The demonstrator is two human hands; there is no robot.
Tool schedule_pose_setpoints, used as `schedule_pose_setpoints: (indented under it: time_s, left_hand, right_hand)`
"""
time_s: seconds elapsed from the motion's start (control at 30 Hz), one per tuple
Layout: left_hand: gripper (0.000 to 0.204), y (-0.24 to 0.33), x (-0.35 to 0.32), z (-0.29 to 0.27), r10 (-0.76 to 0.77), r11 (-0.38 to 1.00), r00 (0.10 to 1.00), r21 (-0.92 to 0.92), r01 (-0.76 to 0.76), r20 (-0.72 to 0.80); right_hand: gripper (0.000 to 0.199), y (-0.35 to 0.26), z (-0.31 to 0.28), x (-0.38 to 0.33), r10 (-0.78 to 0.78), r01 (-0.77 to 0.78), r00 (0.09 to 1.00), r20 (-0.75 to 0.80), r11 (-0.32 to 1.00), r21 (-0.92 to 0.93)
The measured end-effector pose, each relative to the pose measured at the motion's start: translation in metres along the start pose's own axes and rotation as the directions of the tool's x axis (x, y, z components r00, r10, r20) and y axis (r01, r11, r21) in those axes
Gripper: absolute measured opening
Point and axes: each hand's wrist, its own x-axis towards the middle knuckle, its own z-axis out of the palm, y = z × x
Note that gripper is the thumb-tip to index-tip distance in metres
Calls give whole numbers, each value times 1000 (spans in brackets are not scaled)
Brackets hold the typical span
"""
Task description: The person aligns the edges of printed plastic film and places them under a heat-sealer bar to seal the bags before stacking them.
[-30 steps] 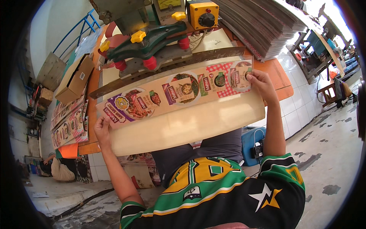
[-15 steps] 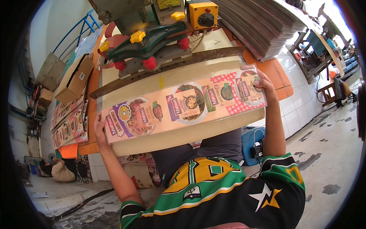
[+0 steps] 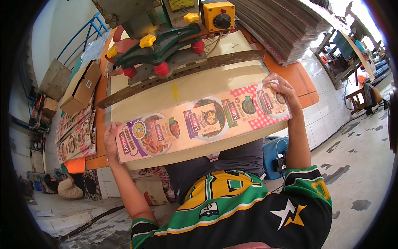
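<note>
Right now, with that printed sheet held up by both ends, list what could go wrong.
1. The long printed sheet is held only at its ends by the left hand and right hand; its unsupported middle could sag or crease.
2. The green sealing machine sits just behind it; fingers might stray under its bar.
3. The right end could slip, since it is only pinched.

Printed sheet [image 3: 199, 124] drawn nearer the body, hands [image 3: 111, 139] seemingly lower too

Single head-worn fisheye looks steeply down, close over the workbench [image 3: 298, 79].
</note>
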Motion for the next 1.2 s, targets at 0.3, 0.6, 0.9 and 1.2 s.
schedule_pose_setpoints:
  time_s: [0.3, 0.6, 0.9, 1.2]
  left_hand:
    - [29, -2, 2, -5, 11, 996, 999, 88, -8, -32]
    - [54, 25, -8, 1, 35, 957, 996, 290, -8, -87]
    - [36, 12, 11, 0, 106, 583, 993, 812, -26, -45]
    - [34, 10, 39, 18, 194, 389, 980, 913, -122, 48]
  right_hand:
    - [44, -3, 7, 0, -9, 10, 1000, 16, 996, -84]
    - [56, 1, -2, 13, 14, -128, 982, -189, 785, -606]
    - [31, 22, 21, 44, -288, -40, 943, -165, 395, -918]
    - [30, 40, 6, 73, -409, 10, 912, -17, 66, -998]
